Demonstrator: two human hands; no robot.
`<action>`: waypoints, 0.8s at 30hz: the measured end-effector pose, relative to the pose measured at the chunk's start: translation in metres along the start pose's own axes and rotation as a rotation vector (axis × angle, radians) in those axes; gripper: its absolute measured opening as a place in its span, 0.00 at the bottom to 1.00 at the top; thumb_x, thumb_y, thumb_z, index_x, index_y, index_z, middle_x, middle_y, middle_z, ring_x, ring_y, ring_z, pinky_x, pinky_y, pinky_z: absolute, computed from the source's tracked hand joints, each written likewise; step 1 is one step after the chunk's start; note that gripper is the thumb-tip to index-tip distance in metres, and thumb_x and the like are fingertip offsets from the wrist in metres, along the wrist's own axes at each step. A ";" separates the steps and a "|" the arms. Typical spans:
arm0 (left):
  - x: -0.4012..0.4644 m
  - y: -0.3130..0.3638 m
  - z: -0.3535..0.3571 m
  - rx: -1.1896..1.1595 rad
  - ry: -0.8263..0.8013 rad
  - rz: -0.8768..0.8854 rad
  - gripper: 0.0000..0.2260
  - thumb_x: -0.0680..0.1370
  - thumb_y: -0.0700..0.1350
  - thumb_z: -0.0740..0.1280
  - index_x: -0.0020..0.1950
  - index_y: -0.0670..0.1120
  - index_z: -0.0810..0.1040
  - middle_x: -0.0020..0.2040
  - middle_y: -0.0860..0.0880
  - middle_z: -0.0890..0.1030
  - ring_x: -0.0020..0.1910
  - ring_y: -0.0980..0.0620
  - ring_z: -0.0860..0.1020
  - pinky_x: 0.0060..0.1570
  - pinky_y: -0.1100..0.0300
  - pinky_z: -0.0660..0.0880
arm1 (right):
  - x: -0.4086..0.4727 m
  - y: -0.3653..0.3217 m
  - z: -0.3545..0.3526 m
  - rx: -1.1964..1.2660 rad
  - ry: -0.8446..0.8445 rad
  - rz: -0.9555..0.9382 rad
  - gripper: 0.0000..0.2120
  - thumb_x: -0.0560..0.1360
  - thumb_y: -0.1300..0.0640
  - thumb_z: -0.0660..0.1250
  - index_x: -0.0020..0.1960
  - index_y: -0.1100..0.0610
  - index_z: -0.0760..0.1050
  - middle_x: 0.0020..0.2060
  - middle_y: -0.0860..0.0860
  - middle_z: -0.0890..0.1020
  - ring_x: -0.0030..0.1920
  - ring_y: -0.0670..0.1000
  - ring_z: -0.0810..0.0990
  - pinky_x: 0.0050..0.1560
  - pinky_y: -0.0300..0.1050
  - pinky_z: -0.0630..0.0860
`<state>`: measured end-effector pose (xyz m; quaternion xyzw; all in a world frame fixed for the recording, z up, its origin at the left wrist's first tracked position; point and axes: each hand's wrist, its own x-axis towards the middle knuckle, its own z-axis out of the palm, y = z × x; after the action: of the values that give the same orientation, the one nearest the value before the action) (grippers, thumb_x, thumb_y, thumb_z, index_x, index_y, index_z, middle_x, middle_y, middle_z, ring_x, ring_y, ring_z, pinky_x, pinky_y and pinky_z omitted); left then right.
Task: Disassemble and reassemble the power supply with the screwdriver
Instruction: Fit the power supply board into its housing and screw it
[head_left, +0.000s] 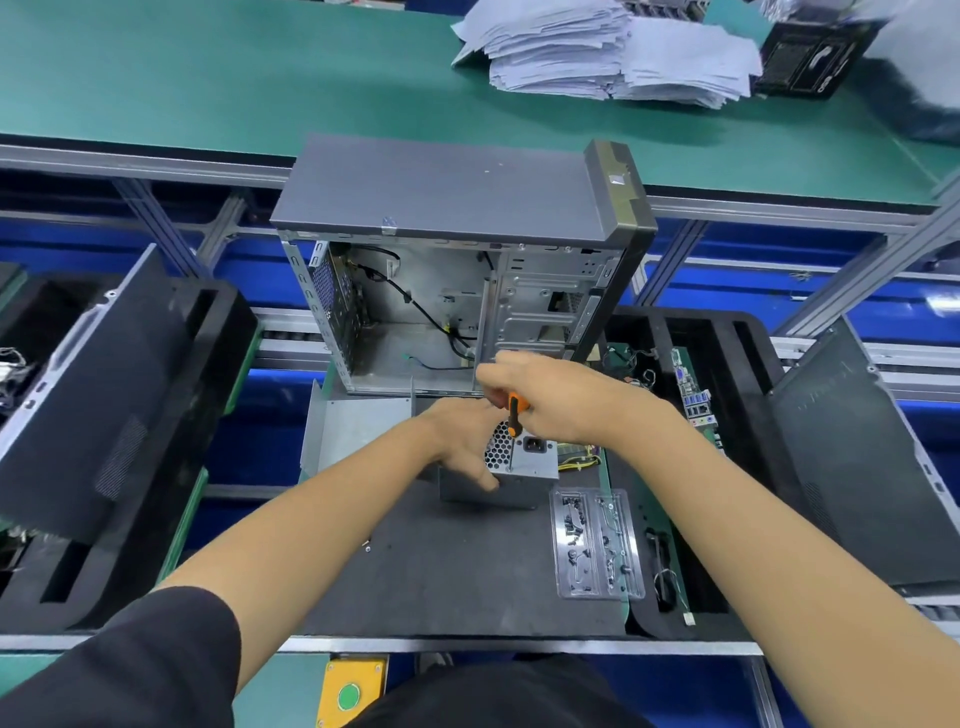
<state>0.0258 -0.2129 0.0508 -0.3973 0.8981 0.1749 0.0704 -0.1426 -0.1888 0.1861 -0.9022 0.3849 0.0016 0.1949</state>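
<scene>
In the head view, the power supply is sitting on the dark mat of the desk, just in front of the open computer case, with its honeycomb vent and socket facing up. The left hand is bracing the power supply, its fingers spreading down over the left side and its thumb lying along the front edge. The right hand is curling its grip around the orange-and-black screwdriver, which is pointing down at the top face of the power supply beside the vent. A clear plastic tray with small screws is lying on the mat to the right, near the power supply. A stack of white papers is resting on the green bench behind the case.
</scene>
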 end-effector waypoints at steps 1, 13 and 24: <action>-0.001 0.001 -0.001 -0.002 0.005 -0.002 0.31 0.58 0.68 0.75 0.38 0.55 0.56 0.34 0.61 0.62 0.36 0.47 0.69 0.27 0.61 0.55 | 0.001 -0.001 -0.001 -0.012 -0.014 -0.002 0.15 0.68 0.64 0.64 0.44 0.47 0.64 0.41 0.46 0.69 0.42 0.49 0.71 0.32 0.48 0.66; -0.004 0.006 -0.008 0.030 -0.051 -0.039 0.24 0.62 0.68 0.74 0.37 0.54 0.67 0.35 0.56 0.71 0.41 0.46 0.73 0.34 0.56 0.69 | 0.005 -0.007 -0.003 0.037 -0.096 -0.074 0.11 0.69 0.65 0.62 0.45 0.50 0.67 0.43 0.47 0.70 0.45 0.49 0.68 0.37 0.51 0.69; -0.001 0.006 -0.004 -0.048 -0.019 -0.047 0.46 0.58 0.68 0.74 0.71 0.59 0.60 0.63 0.53 0.77 0.58 0.47 0.77 0.43 0.55 0.69 | 0.001 -0.006 -0.014 -0.240 -0.190 0.059 0.11 0.76 0.57 0.63 0.48 0.50 0.60 0.40 0.54 0.75 0.37 0.57 0.75 0.32 0.51 0.69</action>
<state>0.0220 -0.2095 0.0568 -0.4182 0.8833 0.1984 0.0737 -0.1394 -0.1911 0.2013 -0.9030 0.3882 0.1385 0.1210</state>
